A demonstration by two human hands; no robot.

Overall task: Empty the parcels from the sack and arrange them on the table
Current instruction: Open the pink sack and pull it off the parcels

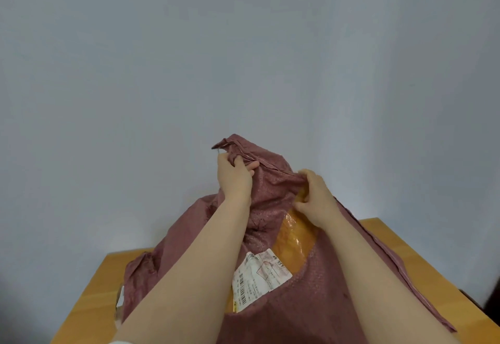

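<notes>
A dusty-red woven sack (273, 189) stands bulging on the wooden table (89, 303), its mouth facing me. My left hand (234, 174) grips the hemmed rim of the sack at its highest point. My right hand (313, 197) pinches the rim further right, fingers curled into the fabric. Inside the opening lies a yellow-orange parcel (293, 246) wrapped in shiny film, with a white shipping label (257, 276) and barcode on its near end. Anything else inside the sack is hidden by the cloth.
A plain grey-white wall fills the background behind the table. A small pale object (119, 299) shows at the sack's left side near the table's left edge. Bare wood shows at the far right corner (384, 232).
</notes>
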